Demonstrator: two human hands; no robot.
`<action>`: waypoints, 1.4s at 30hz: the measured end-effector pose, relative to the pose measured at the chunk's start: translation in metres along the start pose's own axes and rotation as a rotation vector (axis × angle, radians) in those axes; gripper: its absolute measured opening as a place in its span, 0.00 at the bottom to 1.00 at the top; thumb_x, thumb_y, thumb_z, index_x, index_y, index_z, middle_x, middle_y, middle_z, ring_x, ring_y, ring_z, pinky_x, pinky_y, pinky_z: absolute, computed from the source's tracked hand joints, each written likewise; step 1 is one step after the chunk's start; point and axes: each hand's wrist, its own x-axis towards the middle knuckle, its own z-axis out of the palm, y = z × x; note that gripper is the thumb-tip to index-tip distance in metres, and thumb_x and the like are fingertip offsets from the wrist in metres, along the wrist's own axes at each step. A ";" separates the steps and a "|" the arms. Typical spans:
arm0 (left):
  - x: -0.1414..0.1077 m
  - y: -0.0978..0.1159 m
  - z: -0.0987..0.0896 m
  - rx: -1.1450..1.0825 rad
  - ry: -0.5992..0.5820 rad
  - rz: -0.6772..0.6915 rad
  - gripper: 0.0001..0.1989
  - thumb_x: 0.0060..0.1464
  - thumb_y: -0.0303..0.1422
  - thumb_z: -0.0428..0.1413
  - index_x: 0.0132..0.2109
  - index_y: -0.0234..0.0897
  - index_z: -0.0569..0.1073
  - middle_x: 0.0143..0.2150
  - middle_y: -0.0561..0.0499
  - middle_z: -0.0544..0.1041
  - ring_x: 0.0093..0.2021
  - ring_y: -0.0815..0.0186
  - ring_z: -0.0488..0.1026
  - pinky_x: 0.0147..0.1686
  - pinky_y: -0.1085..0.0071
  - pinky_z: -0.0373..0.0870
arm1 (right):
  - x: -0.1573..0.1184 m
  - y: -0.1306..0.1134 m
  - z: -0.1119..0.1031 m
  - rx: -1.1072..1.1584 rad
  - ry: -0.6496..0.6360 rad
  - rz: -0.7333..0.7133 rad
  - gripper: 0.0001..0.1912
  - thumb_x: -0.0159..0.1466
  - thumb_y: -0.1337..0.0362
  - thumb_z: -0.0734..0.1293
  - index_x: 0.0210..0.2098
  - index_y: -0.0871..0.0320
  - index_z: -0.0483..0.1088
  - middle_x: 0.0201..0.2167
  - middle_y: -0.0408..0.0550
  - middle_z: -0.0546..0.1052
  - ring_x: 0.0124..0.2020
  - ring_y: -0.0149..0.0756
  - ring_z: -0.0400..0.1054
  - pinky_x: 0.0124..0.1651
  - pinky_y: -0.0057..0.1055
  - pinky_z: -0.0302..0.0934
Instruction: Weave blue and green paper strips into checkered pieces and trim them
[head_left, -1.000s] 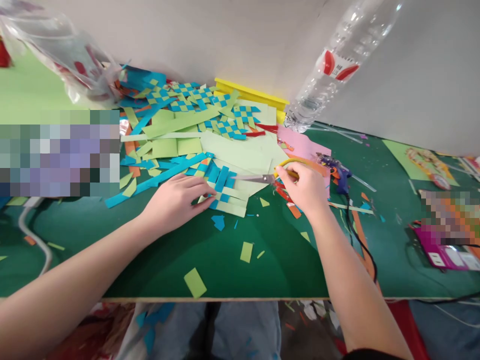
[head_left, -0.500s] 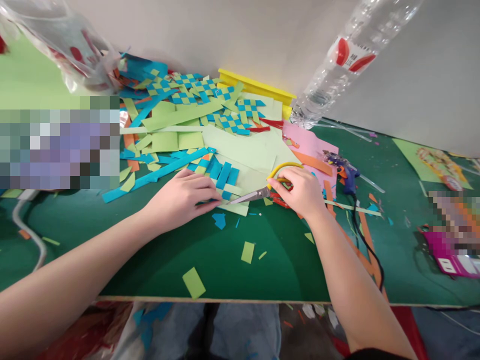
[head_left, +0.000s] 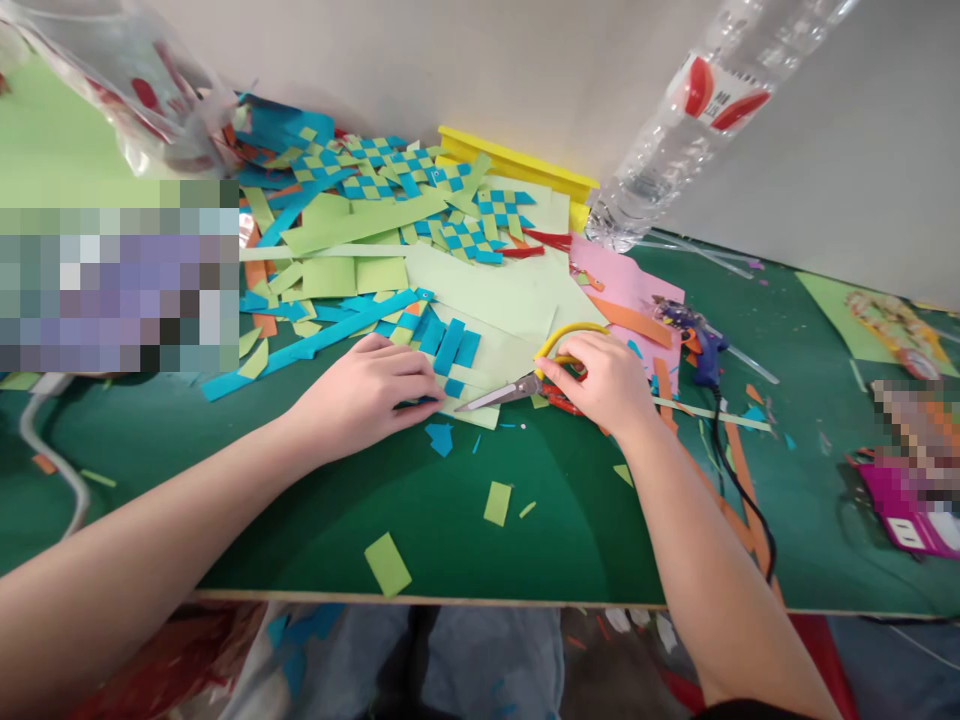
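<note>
My left hand [head_left: 371, 395] is closed, its fingertips pinching the near left edge of a half-woven piece of blue and pale green paper strips [head_left: 452, 348]. Part of that piece is hidden under the fingers. Wrapped round the handles of a pair of scissors [head_left: 495, 395] is my right hand [head_left: 600, 380]. One handle loop is yellow, and a red part shows below it. The scissor blades point left, their tips at a pale green strip on the near edge of the woven piece, close to my left fingertips. Beneath lie sheets of pale green paper [head_left: 517, 290].
Finished checkered paper fish [head_left: 502, 212] are heaped at the back. A tall plastic bottle [head_left: 675, 140] leans by the wall. At right lies a blue glue gun [head_left: 705, 360] with a black cord. Green scraps [head_left: 388, 564] lie near the table's front edge.
The view has shifted slightly. Both hands, the scissors and the woven paper keep nearly the same places relative to one another.
</note>
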 end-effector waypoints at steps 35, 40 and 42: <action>-0.002 -0.002 0.000 0.006 -0.012 0.084 0.09 0.62 0.37 0.52 0.44 0.44 0.77 0.41 0.52 0.79 0.42 0.65 0.76 0.44 0.63 0.63 | -0.006 0.012 -0.007 -0.068 0.030 0.044 0.19 0.65 0.50 0.61 0.25 0.55 0.65 0.24 0.45 0.72 0.27 0.34 0.64 0.33 0.32 0.56; -0.002 -0.003 -0.001 0.043 -0.007 0.161 0.11 0.64 0.35 0.51 0.47 0.44 0.76 0.39 0.52 0.79 0.41 0.66 0.75 0.44 0.63 0.62 | -0.006 0.012 -0.007 -0.058 0.021 0.058 0.19 0.65 0.50 0.62 0.24 0.55 0.65 0.23 0.44 0.71 0.27 0.34 0.64 0.32 0.32 0.55; -0.001 -0.003 -0.001 0.052 0.005 0.198 0.10 0.63 0.34 0.51 0.47 0.44 0.76 0.38 0.53 0.79 0.40 0.66 0.75 0.43 0.64 0.61 | -0.005 0.012 -0.007 -0.052 0.020 0.064 0.19 0.65 0.50 0.62 0.24 0.55 0.65 0.23 0.45 0.72 0.27 0.34 0.64 0.32 0.32 0.55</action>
